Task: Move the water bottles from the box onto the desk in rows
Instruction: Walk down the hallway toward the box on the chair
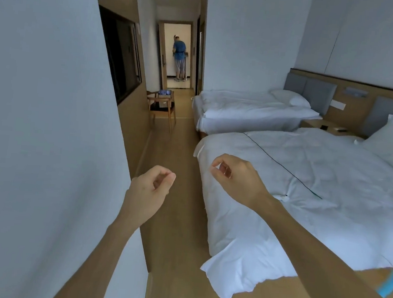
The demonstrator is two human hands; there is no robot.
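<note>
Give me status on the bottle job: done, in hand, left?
Done: nothing visible; no bottles stand in rows anywhere in view. In hand: nothing; the left hand and right hand hang loosely curled and empty over the wooden floor. Left: everything; no box or desk is clearly visible, only something blue by the wooden chair down the room.

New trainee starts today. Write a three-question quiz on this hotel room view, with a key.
1. True or false: the left hand is holding a water bottle.
2. Multiple choice: the wooden chair stands (A) between the two beds, (B) by the left wall down the aisle, (C) on the near bed.
3. Fill in: the person in blue stands in the far ____.

Key:
1. False; both it and the right hand are loosely curled and hold nothing.
2. B.
3. Doorway.
</note>
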